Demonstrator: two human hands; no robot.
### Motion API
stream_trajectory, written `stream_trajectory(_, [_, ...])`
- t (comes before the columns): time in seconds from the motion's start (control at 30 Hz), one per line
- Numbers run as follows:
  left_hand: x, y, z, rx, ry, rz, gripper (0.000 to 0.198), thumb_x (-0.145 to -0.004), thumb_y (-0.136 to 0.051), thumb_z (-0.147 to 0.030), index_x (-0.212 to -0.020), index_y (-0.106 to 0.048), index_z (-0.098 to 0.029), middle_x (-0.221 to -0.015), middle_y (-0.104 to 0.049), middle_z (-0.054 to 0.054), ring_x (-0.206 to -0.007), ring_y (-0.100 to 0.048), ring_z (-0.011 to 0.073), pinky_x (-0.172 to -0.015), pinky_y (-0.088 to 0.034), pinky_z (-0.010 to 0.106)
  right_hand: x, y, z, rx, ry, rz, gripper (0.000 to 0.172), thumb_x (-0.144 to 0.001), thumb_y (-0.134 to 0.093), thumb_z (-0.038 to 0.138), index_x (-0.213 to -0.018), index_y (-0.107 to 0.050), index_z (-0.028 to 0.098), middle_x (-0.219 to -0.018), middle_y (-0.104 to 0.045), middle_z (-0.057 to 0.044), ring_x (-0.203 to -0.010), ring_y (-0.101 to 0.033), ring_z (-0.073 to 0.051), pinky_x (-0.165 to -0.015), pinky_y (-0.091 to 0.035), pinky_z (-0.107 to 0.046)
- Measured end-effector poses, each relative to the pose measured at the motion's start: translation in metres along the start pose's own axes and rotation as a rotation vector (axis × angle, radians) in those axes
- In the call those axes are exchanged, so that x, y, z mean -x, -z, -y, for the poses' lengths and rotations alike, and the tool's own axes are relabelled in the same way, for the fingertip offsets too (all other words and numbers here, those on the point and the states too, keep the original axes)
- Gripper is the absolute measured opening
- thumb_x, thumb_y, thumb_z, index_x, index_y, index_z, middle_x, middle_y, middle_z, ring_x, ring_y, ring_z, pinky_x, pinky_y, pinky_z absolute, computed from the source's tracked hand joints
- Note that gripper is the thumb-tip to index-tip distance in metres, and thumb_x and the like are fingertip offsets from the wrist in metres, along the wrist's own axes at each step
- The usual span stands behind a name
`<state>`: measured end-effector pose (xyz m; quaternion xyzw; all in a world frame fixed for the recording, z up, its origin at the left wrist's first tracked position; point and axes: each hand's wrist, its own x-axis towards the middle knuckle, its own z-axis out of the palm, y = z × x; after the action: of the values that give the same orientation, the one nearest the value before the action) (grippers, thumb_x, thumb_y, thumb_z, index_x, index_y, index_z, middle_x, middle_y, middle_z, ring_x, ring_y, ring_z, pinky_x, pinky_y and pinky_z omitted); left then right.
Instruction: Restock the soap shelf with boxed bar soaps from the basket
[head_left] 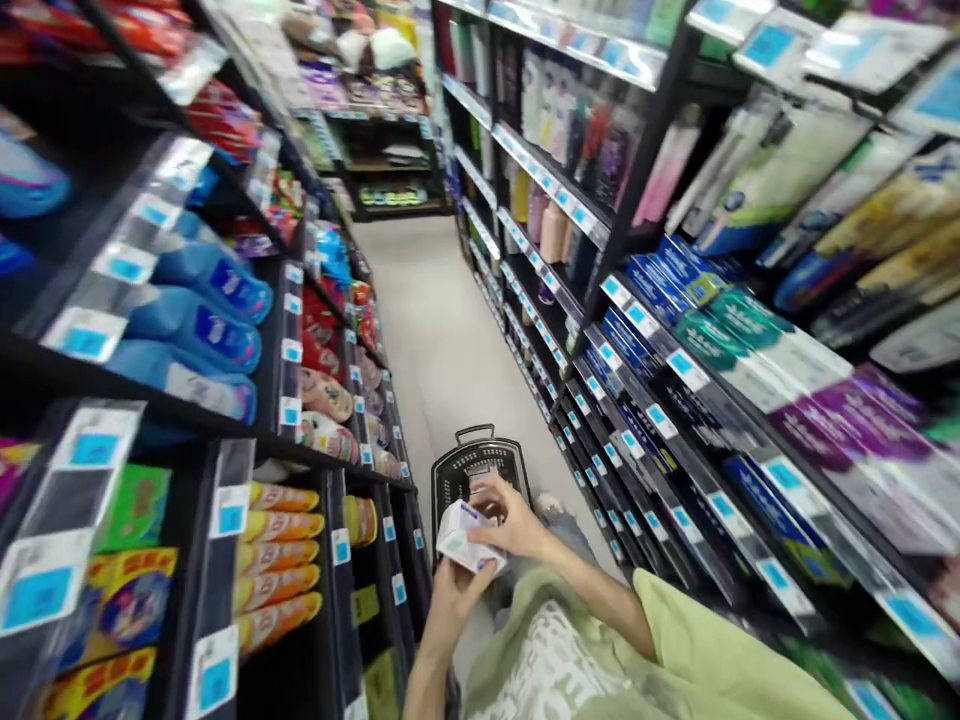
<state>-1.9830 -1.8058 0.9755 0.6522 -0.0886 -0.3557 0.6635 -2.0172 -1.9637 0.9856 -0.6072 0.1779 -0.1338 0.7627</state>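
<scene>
In front of my body I hold a small white box (461,535) with purple and blue print. My left hand (456,598) grips it from below, fingers closed about its lower end. My right hand (519,522) is closed on its right side, with the thumb lying across the box and the fingers curled at its upper edge. Beneath my hands is a black shopping basket (444,468) with slotted walls and a handle at its far end. What lies in the basket is mostly hidden by my hands.
Close on the left, a shelf holds blue bottles (217,325), orange packs (279,565) and price tags. The right-hand shelf bears toothpaste boxes (757,325) and hanging packs (776,185). Between them a pale aisle floor (420,310) runs to a far shelf (390,160).
</scene>
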Motion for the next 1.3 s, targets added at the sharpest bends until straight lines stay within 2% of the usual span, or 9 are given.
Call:
stream_trajectory(0.17, [0.017, 0.023, 0.036, 0.059, 0.129, 0.202, 0.076, -0.06, -0.093, -0.058, -0.12, -0.071, -0.017, -0.121, -0.077, 0.016, -0.121, -0.069, 0.0395, -0.114, -0.049, 0.056, 0.096, -0.005, -0.004, 0.255, 0.157, -0.14, 0.091, -0.056, -0.099, 0.054, -0.134, -0.063, 0.024, -0.133, -0.069, -0.01, -0.123, -0.065, -0.028, -0.109, -0.049, -0.041])
stream_trajectory(0.3, [0.026, 0.021, 0.057, 0.047, 0.205, 0.355, 0.077, -0.051, -0.098, -0.054, -0.114, -0.072, -0.019, -0.119, -0.077, 0.014, -0.116, -0.071, 0.039, -0.104, -0.056, 0.053, 0.158, -0.002, 0.002, 0.409, 0.235, -0.275, 0.088, -0.06, -0.1, 0.049, -0.137, -0.065, 0.026, -0.133, -0.07, -0.01, -0.12, -0.065, -0.027, -0.101, -0.053, -0.038])
stream_trajectory(0.53, [0.051, 0.0, 0.052, 0.016, 0.222, 0.516, 0.069, -0.053, -0.098, -0.047, -0.112, -0.074, -0.02, -0.11, -0.079, 0.011, -0.105, -0.073, 0.0334, -0.096, -0.059, 0.046, 0.204, -0.005, -0.002, 0.372, 0.219, -0.415, 0.084, -0.064, -0.098, 0.049, -0.138, -0.066, 0.027, -0.138, -0.069, -0.012, -0.129, -0.063, -0.029, -0.112, -0.05, -0.043])
stream_trajectory(0.67, [0.053, 0.004, 0.043, -0.039, 0.203, 0.536, 0.063, -0.055, -0.097, -0.049, -0.106, -0.076, -0.019, -0.103, -0.08, 0.011, -0.098, -0.074, 0.0325, -0.092, -0.059, 0.046, 0.204, -0.007, -0.002, 0.356, 0.236, -0.43, 0.082, -0.063, -0.098, 0.051, -0.135, -0.068, 0.026, -0.136, -0.069, -0.013, -0.126, -0.065, -0.03, -0.105, -0.054, -0.043])
stream_trajectory(0.8, [0.057, 0.011, 0.04, 0.002, 0.176, 0.494, 0.059, -0.055, -0.096, -0.051, -0.1, -0.075, -0.018, -0.104, -0.08, 0.012, -0.104, -0.073, 0.0343, -0.098, -0.057, 0.048, 0.196, -0.008, -0.001, 0.351, 0.225, -0.315, 0.081, -0.066, -0.097, 0.046, -0.138, -0.065, 0.025, -0.14, -0.067, -0.014, -0.128, -0.064, -0.03, -0.104, -0.054, -0.042])
stream_trajectory(1.0, [0.059, 0.014, 0.039, 0.283, 0.094, 0.406, 0.087, -0.061, -0.094, -0.05, -0.136, -0.058, -0.022, -0.129, -0.07, 0.015, -0.117, -0.068, 0.035, -0.102, -0.054, 0.052, 0.173, -0.01, -0.008, 0.253, 0.184, -0.204, 0.102, -0.075, -0.091, 0.042, -0.16, -0.037, 0.029, -0.159, -0.049, -0.016, -0.139, -0.056, -0.033, -0.11, -0.05, -0.047])
stream_trajectory(1.07, [0.054, 0.018, 0.033, 0.179, -0.054, 0.33, 0.094, -0.058, -0.097, -0.045, -0.14, -0.058, -0.021, -0.134, -0.064, 0.016, -0.12, -0.064, 0.0352, -0.104, -0.052, 0.051, 0.159, -0.012, -0.009, 0.207, 0.147, -0.19, 0.102, -0.077, -0.09, 0.039, -0.162, -0.034, 0.028, -0.157, -0.051, -0.017, -0.13, -0.062, -0.031, -0.105, -0.054, -0.045])
stream_trajectory(1.17, [0.052, 0.025, 0.021, -0.095, -0.276, 0.177, 0.086, -0.061, -0.095, -0.032, -0.14, -0.062, -0.02, -0.13, -0.059, 0.013, -0.122, -0.06, 0.0323, -0.108, -0.05, 0.047, 0.134, -0.014, -0.009, 0.135, 0.084, -0.194, 0.097, -0.079, -0.088, 0.037, -0.16, -0.037, 0.025, -0.144, -0.061, -0.016, -0.122, -0.067, -0.028, -0.103, -0.056, -0.042])
stream_trajectory(1.3, [0.052, 0.027, 0.009, -0.138, -0.331, -0.09, 0.088, -0.067, -0.092, -0.023, -0.147, -0.056, -0.022, -0.13, -0.056, 0.013, -0.117, -0.062, 0.0282, -0.099, -0.055, 0.039, 0.097, -0.001, -0.011, 0.103, -0.022, -0.077, 0.078, -0.081, -0.085, 0.039, -0.15, -0.053, 0.021, -0.137, -0.067, -0.015, -0.118, -0.07, -0.027, -0.097, -0.06, -0.038])
